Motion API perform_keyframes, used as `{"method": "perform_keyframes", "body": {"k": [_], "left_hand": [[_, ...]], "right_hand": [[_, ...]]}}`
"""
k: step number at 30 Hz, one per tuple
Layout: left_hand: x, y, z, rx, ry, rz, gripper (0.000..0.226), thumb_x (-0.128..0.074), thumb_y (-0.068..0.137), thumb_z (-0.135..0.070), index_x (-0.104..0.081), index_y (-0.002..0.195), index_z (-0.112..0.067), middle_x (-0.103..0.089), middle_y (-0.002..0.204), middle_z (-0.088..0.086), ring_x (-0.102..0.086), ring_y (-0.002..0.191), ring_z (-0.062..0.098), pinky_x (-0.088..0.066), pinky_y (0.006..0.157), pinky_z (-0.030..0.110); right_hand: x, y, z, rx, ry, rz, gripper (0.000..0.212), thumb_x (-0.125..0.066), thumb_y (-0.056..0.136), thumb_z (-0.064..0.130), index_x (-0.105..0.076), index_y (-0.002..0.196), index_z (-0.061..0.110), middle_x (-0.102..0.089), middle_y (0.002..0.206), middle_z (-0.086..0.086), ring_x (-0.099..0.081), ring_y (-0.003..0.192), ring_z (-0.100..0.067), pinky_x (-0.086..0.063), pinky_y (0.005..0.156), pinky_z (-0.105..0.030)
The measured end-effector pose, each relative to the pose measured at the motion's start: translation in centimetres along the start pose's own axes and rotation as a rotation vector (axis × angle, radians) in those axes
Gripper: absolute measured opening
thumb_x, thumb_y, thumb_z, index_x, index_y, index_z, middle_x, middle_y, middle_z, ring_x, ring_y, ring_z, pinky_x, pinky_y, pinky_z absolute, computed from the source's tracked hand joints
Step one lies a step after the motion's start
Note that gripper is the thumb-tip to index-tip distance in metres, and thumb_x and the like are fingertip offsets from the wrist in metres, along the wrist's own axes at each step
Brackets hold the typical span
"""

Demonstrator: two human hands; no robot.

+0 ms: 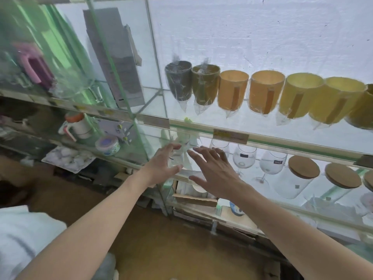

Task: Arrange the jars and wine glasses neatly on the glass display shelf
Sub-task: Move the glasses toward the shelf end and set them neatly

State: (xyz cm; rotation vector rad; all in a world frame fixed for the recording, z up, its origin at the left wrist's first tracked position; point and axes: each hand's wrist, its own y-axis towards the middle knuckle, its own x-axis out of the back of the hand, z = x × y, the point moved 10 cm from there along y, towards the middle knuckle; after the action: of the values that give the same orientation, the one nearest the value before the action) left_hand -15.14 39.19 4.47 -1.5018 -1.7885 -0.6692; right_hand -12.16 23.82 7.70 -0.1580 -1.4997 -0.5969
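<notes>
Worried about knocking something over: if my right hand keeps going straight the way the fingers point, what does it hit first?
Probably the clear wine glass standing just beyond the right hand's fingertips, beside the left hand. Depth is hard to judge through the glass.

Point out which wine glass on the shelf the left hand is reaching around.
The leftmost wine glass, between the left hand and right hand; the other glasses stand further right.

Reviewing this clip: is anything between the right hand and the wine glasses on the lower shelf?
Nothing visible blocks it. The right hand is open, fingers spread, just in front of the lower shelf's edge. The nearest clearly visible wine glass stands directly right of its fingertips. The left hand is beside a clear, blurred glass item.
</notes>
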Motion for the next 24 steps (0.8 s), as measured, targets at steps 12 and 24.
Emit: {"method": "perform_keyframes", "body": {"k": [12,24], "left_hand": [[-0.6,2.5,5.7,-0.063,0.439,-0.017,0.049,-0.058,0.104,-0.022,-0.043,0.151,-0.019,-0.051,0.147,0.0,-0.051,0.135,0.021,-0.049,0.108,0.039],[-5.3,9.3,8.0,-0.326,0.641,0.101,0.065,-0.068,0.089,0.005,-0.046,0.148,-0.01,-0.056,0.143,0.008,-0.051,0.132,0.027,-0.05,0.108,0.04]], "right_hand": [[-8.0,8.9,0.3,-0.181,0.003,0.236,0.06,-0.061,0.098,0.031,-0.035,0.151,0.016,-0.038,0.154,-0.009,-0.046,0.133,-0.033,-0.043,0.108,-0.045],[-15.9,15.9,-6.4,-0.428,-0.07,0.393,0.04,-0.055,0.092,0.002,-0.047,0.124,0.024,-0.07,0.102,-0.004,-0.063,0.084,-0.034,-0.044,0.063,-0.038]]}}
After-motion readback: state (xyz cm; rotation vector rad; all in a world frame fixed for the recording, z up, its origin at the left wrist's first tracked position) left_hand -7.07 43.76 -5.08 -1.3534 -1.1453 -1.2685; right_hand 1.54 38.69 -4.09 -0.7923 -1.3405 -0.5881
